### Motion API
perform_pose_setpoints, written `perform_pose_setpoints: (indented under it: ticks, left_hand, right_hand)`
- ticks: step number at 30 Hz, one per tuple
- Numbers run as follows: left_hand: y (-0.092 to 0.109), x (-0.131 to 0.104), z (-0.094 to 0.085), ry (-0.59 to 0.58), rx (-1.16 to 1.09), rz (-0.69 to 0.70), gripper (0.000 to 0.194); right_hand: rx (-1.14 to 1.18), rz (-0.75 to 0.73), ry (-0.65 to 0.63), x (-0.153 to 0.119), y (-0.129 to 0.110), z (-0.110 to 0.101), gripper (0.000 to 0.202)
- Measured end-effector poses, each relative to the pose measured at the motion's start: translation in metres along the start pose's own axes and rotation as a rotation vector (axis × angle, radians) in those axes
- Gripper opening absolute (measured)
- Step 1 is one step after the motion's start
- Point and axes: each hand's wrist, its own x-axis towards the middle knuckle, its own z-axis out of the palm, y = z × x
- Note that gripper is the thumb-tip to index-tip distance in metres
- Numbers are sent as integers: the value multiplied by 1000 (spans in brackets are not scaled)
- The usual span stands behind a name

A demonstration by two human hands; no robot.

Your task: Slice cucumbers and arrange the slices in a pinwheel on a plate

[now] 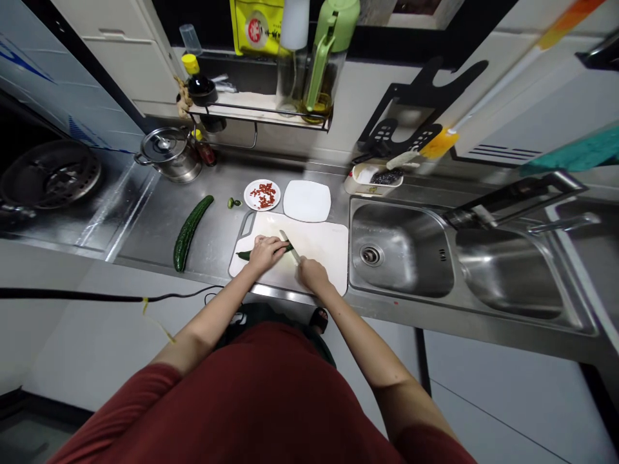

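Observation:
A dark green cucumber (244,256) lies across the white cutting board (324,251), partly covered by my left hand (265,252). The fingers of that hand are closed over it, pressing it to the board. My right hand (313,276) grips the handle of a kitchen knife (294,253), whose blade stands at the cucumber's right end, close to my left fingertips. Whether the blade is in the flesh I cannot tell. Behind the board are a white plate with chopped red pieces (264,194) and a square white plate (307,200).
Another whole cucumber (192,233) lies left of the board, with small green end pieces (233,202) nearby. A steel pot (169,154) stands at the back left. The double sink (401,251) adjoins the board's right side. Above hangs a shelf (256,106) with bottles.

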Motion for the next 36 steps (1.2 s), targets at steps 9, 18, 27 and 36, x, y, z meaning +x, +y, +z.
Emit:
perform_pose_setpoints:
  ticks: [9,18,27,36]
  left_hand:
    - [-2,0,0,-3,11,-10,29]
    - [1,0,-3,2,-8,-14,29]
    - [3,0,-5,1,-17,-30,28]
    - [5,0,-6,-24,-28,-63,28]
  right_hand:
    - [-12,-5,52,4,-3,6,28]
    - [-18,28,-2,-24,15,23,25]
    - [7,6,57,-2,2,16,27]
    - [5,8,89,5,-3,15,26]
